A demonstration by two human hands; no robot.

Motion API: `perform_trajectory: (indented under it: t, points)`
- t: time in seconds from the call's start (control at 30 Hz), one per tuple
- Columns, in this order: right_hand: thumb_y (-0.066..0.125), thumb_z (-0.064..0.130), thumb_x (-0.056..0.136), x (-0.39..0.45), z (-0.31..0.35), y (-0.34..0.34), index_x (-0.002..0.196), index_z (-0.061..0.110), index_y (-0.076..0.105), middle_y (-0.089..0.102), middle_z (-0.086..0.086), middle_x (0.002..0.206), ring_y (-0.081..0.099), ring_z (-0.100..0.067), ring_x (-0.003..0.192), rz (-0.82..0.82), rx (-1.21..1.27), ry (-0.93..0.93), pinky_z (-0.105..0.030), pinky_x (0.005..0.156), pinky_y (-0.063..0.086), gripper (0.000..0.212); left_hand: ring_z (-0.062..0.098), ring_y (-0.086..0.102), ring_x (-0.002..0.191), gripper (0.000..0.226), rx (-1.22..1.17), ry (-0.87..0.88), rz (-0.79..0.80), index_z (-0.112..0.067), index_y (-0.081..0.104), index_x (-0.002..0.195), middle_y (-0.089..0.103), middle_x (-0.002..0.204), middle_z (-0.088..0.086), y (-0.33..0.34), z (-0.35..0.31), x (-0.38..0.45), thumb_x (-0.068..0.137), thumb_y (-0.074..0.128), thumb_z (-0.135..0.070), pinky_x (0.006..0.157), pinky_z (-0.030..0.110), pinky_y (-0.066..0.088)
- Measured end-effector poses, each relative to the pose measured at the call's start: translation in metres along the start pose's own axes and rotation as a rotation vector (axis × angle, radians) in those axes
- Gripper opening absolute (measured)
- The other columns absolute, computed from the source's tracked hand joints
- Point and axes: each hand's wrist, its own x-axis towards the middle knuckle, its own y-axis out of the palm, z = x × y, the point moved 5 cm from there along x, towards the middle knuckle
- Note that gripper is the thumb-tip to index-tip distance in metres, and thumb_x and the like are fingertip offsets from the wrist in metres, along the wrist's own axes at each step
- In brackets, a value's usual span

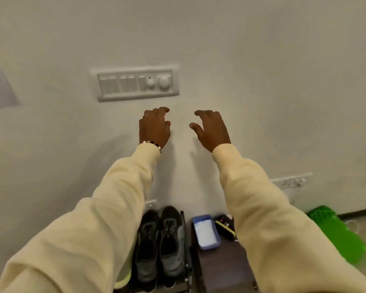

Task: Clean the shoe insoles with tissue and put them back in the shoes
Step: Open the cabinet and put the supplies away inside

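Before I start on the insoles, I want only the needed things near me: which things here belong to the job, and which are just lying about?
For the job: the pair of dark shoes; the blue tissue box.

Just lying about: the black pouch; the green plastic thing; the wall switch panel.

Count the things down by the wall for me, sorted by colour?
Dark grey: 2, the pair of dark grey mesh sneakers.
Blue: 1, the blue plastic tissue box.
Green: 1, the green plastic perforated object.
Black: 1, a small black object, blurred.
Total: 5
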Motion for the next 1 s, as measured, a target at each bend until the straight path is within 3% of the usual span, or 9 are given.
perform_trajectory:
  t: [0.2,0.5,0.67,1.0]
  points:
    - [0.054,0.04,0.094,0.02,-0.065,-0.135,0.141,0.011,0.041,0.043,-0.01,0.143,0.038,-0.028,0.128,-0.162,-0.144,-0.019,-0.041,0.1,0.037,0.057,0.03,0.039,0.13,0.059,0.06,0.05,-0.133,-0.015,0.04,0.141,0.05,0.136,0.01,-0.014,-0.134,0.037,0.085,0.058,-0.024,0.108,0.044,0.027]
    - [0.052,0.045,0.094,0.008,-0.173,-0.229,0.142,0.012,0.039,0.038,-0.007,0.148,0.036,-0.026,0.132,-0.244,-0.276,-0.05,-0.04,0.101,0.033,0.06,0.026,0.027,0.141,0.064,0.024,0.061,-0.14,-0.016,0.032,0.145,0.042,0.144,0.007,0.041,-0.267,0.03,0.087,0.056,-0.029,0.117,0.05,0.008]
    - [0.052,0.044,0.094,0.01,-0.232,-0.243,0.141,0.012,0.042,0.043,-0.006,0.145,0.038,-0.027,0.13,-0.271,-0.268,-0.026,-0.041,0.1,0.032,0.058,0.024,0.026,0.142,0.064,0.094,0.136,-0.157,-0.017,0.032,0.145,0.04,0.148,0.001,0.089,-0.301,0.03,0.087,0.054,-0.029,0.117,0.053,0.003]
    - [0.053,0.04,0.094,-0.003,-0.313,-0.194,0.137,0.012,0.047,0.05,-0.004,0.139,0.042,-0.025,0.126,-0.184,-0.105,-0.014,-0.039,0.098,0.032,0.051,0.024,0.03,0.141,0.062,0.165,0.067,-0.105,-0.017,0.035,0.144,0.042,0.145,0.0,0.165,-0.308,0.01,0.086,0.054,-0.029,0.115,0.055,0.002]
